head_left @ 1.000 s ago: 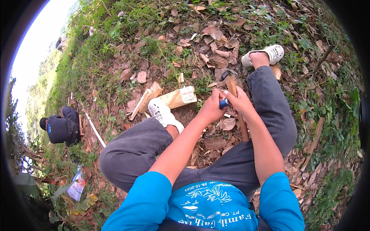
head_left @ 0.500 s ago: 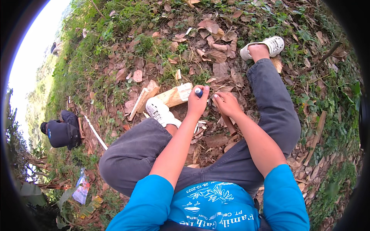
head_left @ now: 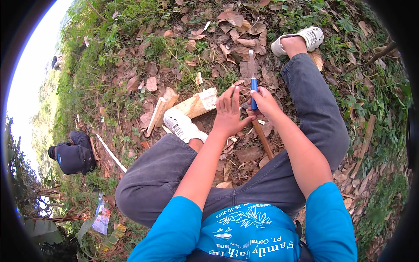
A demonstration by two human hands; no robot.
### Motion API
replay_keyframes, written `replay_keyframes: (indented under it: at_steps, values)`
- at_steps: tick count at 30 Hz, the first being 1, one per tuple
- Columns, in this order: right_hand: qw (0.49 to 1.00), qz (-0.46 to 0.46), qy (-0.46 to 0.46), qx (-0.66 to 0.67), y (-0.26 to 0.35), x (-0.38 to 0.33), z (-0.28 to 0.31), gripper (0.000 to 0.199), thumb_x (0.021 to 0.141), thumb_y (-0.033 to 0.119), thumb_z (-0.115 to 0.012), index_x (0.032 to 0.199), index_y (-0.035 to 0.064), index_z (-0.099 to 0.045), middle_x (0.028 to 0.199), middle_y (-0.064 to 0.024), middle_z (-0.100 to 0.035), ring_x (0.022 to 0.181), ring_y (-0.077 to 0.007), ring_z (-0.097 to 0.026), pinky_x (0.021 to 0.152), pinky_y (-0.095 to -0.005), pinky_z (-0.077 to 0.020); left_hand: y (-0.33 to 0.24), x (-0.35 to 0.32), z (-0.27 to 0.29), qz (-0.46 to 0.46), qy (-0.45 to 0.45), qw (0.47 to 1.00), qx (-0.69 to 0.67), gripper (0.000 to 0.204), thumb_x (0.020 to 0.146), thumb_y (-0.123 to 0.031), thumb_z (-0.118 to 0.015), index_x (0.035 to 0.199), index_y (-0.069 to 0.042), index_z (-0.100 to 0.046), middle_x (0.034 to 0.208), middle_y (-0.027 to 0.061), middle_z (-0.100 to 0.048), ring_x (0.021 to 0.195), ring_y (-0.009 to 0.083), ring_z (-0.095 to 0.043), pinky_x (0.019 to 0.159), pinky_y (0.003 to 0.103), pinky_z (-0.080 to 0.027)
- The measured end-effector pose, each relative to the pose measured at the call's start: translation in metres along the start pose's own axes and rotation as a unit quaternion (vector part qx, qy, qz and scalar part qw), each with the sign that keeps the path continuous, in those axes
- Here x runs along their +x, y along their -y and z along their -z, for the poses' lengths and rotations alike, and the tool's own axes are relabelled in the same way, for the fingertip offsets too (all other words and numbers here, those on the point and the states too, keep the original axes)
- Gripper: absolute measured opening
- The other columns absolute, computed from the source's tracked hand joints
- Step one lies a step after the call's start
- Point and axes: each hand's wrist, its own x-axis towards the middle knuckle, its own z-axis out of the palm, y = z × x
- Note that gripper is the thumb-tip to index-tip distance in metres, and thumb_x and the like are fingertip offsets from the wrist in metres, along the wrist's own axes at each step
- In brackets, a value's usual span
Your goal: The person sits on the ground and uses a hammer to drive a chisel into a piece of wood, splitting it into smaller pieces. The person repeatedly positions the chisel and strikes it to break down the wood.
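Observation:
My right hand (head_left: 264, 100) is closed around the blue handle of a chisel (head_left: 254, 92). Its narrow metal blade points away from me, over the dry leaves. Beside it my left hand (head_left: 229, 114) is spread, fingers stretched out, with nothing gripped. Just under both hands lies a hammer (head_left: 263, 140), its wooden handle slanting toward my right thigh; the head is partly hidden by the fingers. Left of the hands, a thick pale wooden block (head_left: 194, 106) with a cut end rests on the ground, close to my white shoe (head_left: 178, 124).
A split wood piece (head_left: 161, 109) sits against the block's left end. Wood chips and dry leaves cover the ground between my legs. Another person (head_left: 74, 153) sits far left, near a pale strip (head_left: 111, 153) and a plastic bag (head_left: 101, 218). A thin branch (head_left: 379, 54) sticks out at right.
The chisel has passed from my left hand to my right, and its blade now points away. My left hand has opened. The hammer shows more fully beneath the hands.

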Motion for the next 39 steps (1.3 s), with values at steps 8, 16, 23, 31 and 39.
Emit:
replay_keyframes:
  at_steps: [8,16,23,31,39]
  values:
    - [0.979,-0.036,0.026,-0.200,-0.020,0.015,-0.002,0.032,0.101,0.023,-0.049,0.124,0.0028,-0.059,0.091,-0.0110,-0.068,0.075,-0.0195,-0.067,0.066,-0.0358,-0.0537,0.108,-0.013,0.004,0.261,0.143,0.932,0.206,0.123,0.064,-0.050,-0.091,0.156,-0.008,-0.021,0.156,0.0169,-0.030,0.145,0.0402,-0.031,0.114,0.056,-0.036]
    - [0.922,0.063,-0.022,-0.380,-0.001,0.008,-0.017,0.043,0.089,0.040,-0.062,0.104,0.0016,-0.074,0.088,-0.0158,-0.073,0.080,-0.0299,-0.069,0.074,-0.0413,-0.0529,0.132,-0.006,0.022,0.204,0.192,0.946,0.163,0.092,0.057,-0.025,-0.088,0.137,-0.012,-0.045,0.128,0.0134,-0.056,0.122,0.0358,-0.056,0.097,0.045,-0.054]
    - [0.922,0.192,0.045,-0.334,0.020,-0.011,-0.023,0.052,0.079,0.046,-0.076,0.108,0.0028,-0.076,0.091,-0.0140,-0.075,0.079,-0.0277,-0.072,0.075,-0.0397,-0.0554,0.157,-0.014,0.093,0.078,0.241,0.967,-0.028,0.092,0.053,-0.021,-0.088,0.135,-0.004,-0.050,0.128,0.0200,-0.062,0.121,0.0385,-0.059,0.103,0.042,-0.050]
    - [0.924,0.194,0.095,-0.314,0.059,-0.126,-0.025,0.039,0.094,0.026,-0.071,0.121,-0.0007,-0.067,0.086,-0.0027,-0.068,0.071,-0.0087,-0.062,0.065,-0.0284,-0.0509,0.122,-0.030,0.131,0.069,0.160,0.977,-0.123,0.106,0.052,-0.027,-0.094,0.145,-0.003,-0.048,0.135,0.0197,-0.061,0.125,0.0333,-0.059,0.107,0.039,-0.047]
    - [0.855,0.209,0.101,-0.463,0.102,-0.208,-0.033,0.036,0.092,0.020,-0.070,0.123,0.0009,-0.070,0.088,-0.0077,-0.073,0.076,-0.0102,-0.064,0.071,-0.0304,-0.0525,0.105,-0.058,0.118,0.026,0.160,0.968,-0.193,0.097,0.049,-0.026,-0.094,0.136,-0.009,-0.053,0.117,0.0175,-0.071,0.109,0.0364,-0.067,0.095,0.042,-0.054]
